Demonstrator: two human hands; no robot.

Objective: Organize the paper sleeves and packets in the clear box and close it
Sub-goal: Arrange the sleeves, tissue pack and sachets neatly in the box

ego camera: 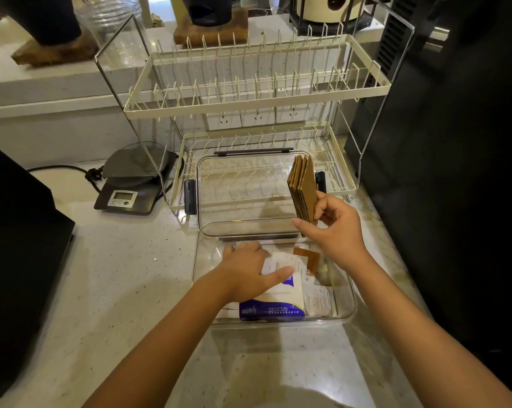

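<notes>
The clear box (347, 313) sits open on the counter in front of me. Its clear lid (207, 187) with dark latches lies just behind it, on the lower tier of the rack. My right hand (334, 228) grips a stack of brown cardboard sleeves (303, 187), held upright above the box's far right corner. My left hand (248, 272) reaches into the box, fingers and thumb on white packets (284, 285). A white and blue packet (272, 310) lies at the box's near wall, a small white sachet (319, 301) to its right, a brown packet (309, 257) further back.
A cream two-tier dish rack (254, 83) stands behind the box. A black kitchen scale (131, 189) with its cable sits at left. A tall black appliance (455, 142) fills the right side, and another black object (19, 245) borders the counter at left.
</notes>
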